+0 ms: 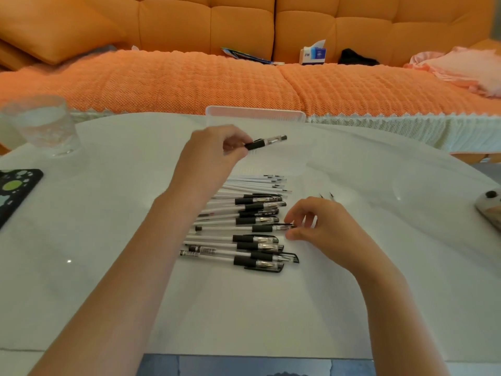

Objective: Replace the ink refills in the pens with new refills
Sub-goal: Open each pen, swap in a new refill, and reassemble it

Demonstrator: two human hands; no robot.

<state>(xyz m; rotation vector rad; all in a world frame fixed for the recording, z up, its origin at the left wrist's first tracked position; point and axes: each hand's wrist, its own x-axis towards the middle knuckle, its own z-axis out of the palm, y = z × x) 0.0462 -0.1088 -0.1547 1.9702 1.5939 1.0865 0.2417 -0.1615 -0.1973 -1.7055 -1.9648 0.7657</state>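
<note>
Now I'm pinching a black grip section [264, 142] in my left hand [214, 156] beyond the pen pile [238, 240], freeing my right hand [322, 226], which is pinching the tip of another pen [244, 228], probably for unscrewing.

Left arm extended forward; left hand [214, 154] raised, pinching a pen barrel [267, 142]. Right hand [325, 226] low, fingers curled at the tip of a pen [244, 228]; grip unconfirmed.

White-and-black pens [230, 228] on a white table [108, 213]; orange quilted sofa [244, 23]; black phone case [16, 191], green spots
</note>
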